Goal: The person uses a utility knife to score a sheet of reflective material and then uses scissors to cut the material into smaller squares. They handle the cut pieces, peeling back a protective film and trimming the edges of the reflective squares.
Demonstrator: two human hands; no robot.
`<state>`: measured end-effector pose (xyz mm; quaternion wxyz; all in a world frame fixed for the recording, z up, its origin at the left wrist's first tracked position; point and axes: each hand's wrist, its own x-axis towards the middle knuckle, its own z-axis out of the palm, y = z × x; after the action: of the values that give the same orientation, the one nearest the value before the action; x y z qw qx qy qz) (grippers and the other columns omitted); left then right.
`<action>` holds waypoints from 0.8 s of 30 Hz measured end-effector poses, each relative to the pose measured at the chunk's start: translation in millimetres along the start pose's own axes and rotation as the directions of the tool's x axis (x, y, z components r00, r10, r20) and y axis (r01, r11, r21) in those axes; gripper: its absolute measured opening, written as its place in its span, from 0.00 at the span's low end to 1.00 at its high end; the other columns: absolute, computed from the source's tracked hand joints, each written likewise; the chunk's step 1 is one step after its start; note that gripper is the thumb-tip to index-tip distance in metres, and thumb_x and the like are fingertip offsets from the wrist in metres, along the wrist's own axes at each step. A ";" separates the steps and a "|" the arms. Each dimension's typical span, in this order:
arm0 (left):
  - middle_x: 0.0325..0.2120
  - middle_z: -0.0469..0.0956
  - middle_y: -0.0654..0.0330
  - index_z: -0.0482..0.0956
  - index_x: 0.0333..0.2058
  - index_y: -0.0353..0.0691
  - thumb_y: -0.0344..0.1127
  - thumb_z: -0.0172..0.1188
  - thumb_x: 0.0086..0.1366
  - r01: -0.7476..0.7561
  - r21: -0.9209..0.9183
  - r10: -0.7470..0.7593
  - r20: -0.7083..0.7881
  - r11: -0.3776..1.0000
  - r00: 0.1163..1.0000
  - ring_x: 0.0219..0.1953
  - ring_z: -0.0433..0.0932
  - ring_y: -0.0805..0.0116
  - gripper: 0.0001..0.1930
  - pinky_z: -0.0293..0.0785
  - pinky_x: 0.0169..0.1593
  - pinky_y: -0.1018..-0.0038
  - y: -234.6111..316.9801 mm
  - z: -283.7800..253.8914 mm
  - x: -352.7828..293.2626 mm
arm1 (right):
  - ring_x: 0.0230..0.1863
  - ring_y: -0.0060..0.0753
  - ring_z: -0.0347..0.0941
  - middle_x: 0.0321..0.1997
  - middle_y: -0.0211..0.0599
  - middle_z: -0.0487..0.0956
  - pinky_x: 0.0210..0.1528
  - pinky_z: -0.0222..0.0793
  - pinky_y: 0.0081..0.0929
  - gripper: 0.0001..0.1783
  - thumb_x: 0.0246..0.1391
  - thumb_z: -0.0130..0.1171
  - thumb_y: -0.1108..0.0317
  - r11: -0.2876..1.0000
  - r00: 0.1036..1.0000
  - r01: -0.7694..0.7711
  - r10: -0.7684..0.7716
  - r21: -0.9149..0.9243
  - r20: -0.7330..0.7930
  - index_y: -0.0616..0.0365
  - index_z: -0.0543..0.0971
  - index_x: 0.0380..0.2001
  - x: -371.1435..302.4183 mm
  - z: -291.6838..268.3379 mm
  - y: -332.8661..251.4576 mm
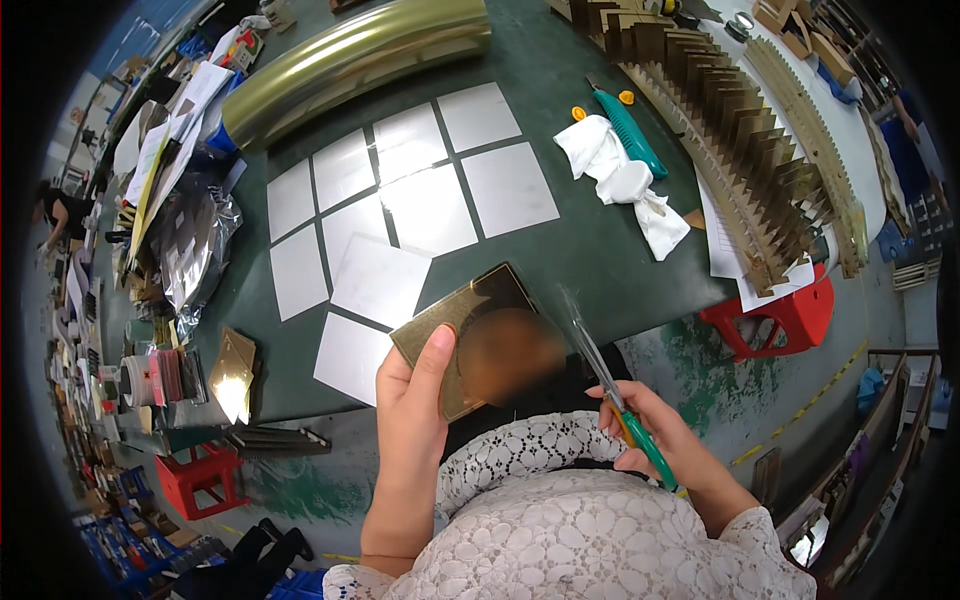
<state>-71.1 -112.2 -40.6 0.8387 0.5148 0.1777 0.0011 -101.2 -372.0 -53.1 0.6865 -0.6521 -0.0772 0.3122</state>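
Dark green worktop (560, 90) in a cluttered workshop, tiled with white square sheets (400, 200); red stool (780, 320) beside it. Gold card (450, 320) clamped in left hand (410, 400) above the worktop's near edge; green-handled scissors (620, 400) gripped in right hand (650, 430).

Green worktable (560, 250), red stools (780, 320), stained floor (700, 370)

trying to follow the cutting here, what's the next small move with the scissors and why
Probably bring the scissors left to the edge of the gold card. The right hand holds them by the green handles with the blades clear of the card, while the left hand holds the card up, thumb on its face.
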 end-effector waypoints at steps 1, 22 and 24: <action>0.41 0.78 0.59 0.76 0.46 0.32 0.34 0.54 0.68 -0.012 0.011 0.012 -0.007 1.000 1.000 0.42 0.76 0.76 0.13 0.72 0.45 0.79 -1.9 0.0 0.2 | 0.43 0.23 0.66 0.40 0.31 0.69 0.51 0.62 0.22 0.40 0.44 0.72 0.62 1.000 1.000 -0.004 0.004 -0.012 0.008 0.59 0.64 0.58 0.1 0.1 -0.3; 0.39 0.79 0.60 0.75 0.44 0.33 0.36 0.54 0.67 -0.024 0.079 0.023 0.013 0.997 1.000 0.39 0.77 0.76 0.12 0.73 0.44 0.79 -7.0 16.3 -9.1 | 0.46 0.26 0.67 0.44 0.36 0.71 0.51 0.63 0.25 0.43 0.42 0.73 0.58 0.994 0.999 0.030 -0.027 -0.101 0.034 0.60 0.63 0.58 2.5 0.5 -2.1; 0.39 0.79 0.60 0.75 0.44 0.33 0.36 0.54 0.67 -0.032 0.084 0.031 0.016 0.996 0.999 0.39 0.77 0.76 0.12 0.73 0.44 0.79 -7.7 16.5 -9.6 | 0.46 0.26 0.67 0.48 0.37 0.71 0.52 0.64 0.26 0.42 0.42 0.73 0.59 0.993 0.999 0.020 -0.015 -0.115 0.047 0.60 0.62 0.58 2.1 -1.1 -1.7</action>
<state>-76.5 -131.8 -37.7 0.8173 0.5526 0.1632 0.0029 -98.4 -371.7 -52.3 0.6483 -0.6827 -0.1166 0.3161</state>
